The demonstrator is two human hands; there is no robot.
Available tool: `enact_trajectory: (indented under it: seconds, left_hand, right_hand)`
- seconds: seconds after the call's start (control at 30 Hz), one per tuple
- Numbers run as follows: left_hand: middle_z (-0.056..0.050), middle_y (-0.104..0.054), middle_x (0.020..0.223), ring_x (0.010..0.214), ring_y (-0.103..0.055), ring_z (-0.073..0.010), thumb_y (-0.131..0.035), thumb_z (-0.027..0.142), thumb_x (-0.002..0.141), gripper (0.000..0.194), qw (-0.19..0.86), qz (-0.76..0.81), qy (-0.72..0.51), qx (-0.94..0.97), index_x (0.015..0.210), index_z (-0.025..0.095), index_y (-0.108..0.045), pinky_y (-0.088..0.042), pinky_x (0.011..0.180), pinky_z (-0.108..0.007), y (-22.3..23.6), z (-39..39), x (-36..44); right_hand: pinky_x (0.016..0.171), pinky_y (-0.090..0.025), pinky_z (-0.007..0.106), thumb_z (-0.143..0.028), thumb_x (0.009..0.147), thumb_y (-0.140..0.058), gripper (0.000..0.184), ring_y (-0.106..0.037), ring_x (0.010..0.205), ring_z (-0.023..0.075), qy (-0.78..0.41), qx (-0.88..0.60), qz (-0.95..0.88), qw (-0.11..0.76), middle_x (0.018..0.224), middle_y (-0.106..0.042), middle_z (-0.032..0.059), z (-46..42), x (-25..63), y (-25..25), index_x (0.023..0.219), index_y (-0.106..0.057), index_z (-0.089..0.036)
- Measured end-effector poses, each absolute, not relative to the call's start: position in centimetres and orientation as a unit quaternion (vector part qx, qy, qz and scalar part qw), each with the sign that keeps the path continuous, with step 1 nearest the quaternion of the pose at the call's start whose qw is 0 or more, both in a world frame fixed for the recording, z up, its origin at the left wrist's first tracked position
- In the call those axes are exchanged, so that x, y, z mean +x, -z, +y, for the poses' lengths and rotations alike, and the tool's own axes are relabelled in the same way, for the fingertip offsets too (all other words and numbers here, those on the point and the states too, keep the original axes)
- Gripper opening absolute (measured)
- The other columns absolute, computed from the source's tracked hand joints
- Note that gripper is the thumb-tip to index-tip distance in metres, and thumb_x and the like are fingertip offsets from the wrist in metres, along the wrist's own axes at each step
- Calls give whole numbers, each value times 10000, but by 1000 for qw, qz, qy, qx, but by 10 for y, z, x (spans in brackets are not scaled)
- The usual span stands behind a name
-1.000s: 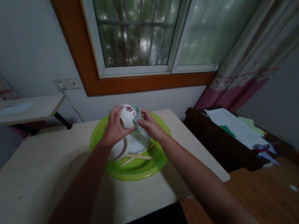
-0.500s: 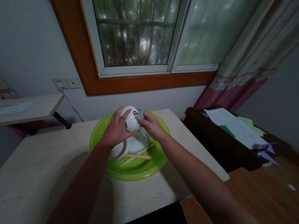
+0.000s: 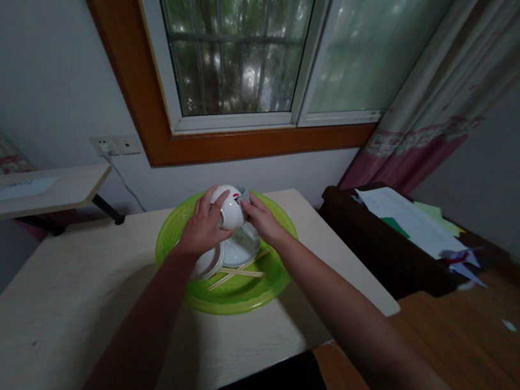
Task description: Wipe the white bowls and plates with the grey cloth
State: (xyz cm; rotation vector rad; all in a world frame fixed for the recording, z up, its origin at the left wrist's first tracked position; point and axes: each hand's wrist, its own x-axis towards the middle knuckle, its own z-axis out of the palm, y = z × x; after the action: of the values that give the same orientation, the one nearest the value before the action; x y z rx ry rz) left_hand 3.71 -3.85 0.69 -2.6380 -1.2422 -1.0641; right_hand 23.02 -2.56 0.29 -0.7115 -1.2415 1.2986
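Note:
A white bowl [image 3: 231, 213] with a small red mark is held tilted above a green basin [image 3: 241, 302]. My left hand [image 3: 202, 225] is closed around the bowl's left side, fingers on top and thumb below. In my right hand [image 3: 262, 218] is a grey cloth [image 3: 243, 195], pressed against the bowl's right side. Under the hands, inside the basin, lie a white dish [image 3: 210, 263] at the left and another white dish [image 3: 242, 246] beside it. Several light wooden chopsticks [image 3: 239, 272] cross each other in front of the dishes.
The basin stands on a pale wooden table [image 3: 90, 328]. A raised shelf [image 3: 80, 188] with a paper on it is at the left. Behind are a wall socket [image 3: 115, 145] and a window. To the right, papers [image 3: 403, 220] lie on a dark piece of furniture.
The bowl has turned slightly, and its red mark is now more covered by the cloth and right fingers. Both hands stay in nearly the same place over the basin.

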Motion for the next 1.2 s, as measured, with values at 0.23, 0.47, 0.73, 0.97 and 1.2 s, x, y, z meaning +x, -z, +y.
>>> enact_trajectory:
  seconds: [0.23,0.47,0.73,0.97,1.2]
  left_hand:
    - [-163,-279,1619,1508,-309,-383,-821,337,721,1036,18,-413,367,-833,1579,285,-244,-340,1211,-571,-7,-38,37]
    - [-157,-291,1614,1502,-315,-390,-843,331,692,1055,15,-425,363,-829,1575,291,-266,-350,1205,-576,-7,-37,36]
    - [-175,-329,1591,1504,-329,-360,-844,381,693,1104,7,-414,391,-822,1581,245,-204,-332,1229,-551,-5,-36,38]
    - [-187,-314,1615,1512,-317,-373,-845,377,698,1095,22,-402,383,-832,1574,227,-203,-328,1225,-570,-4,-34,37]
    - [-179,-293,1631,1514,-314,-375,-829,333,710,1058,25,-389,355,-850,1578,241,-231,-335,1225,-565,-9,-39,37]
  right_hand:
    - [808,-523,275,-516,774,-760,461,-597,893,163,-505,-335,-519,603,963,-630,-32,-27,232,-2,1087,-499,-299]
    - [1085,-434,383,-428,786,-806,318,-550,1240,216,-416,-313,-609,599,1365,-580,31,-30,237,-9,1033,-667,-285]
    - [1178,-353,436,-441,914,-690,213,-494,1328,239,-301,-321,-678,589,1373,-566,53,-42,240,-25,1081,-776,-341]
    - [1100,-433,425,-406,816,-795,565,-555,1237,239,-353,-334,-636,600,1373,-583,62,-29,238,-11,1344,-609,-335]
    - [1002,-502,381,-457,729,-836,670,-619,1125,225,-451,-323,-565,611,1202,-677,57,-28,236,-11,1316,-565,-282]
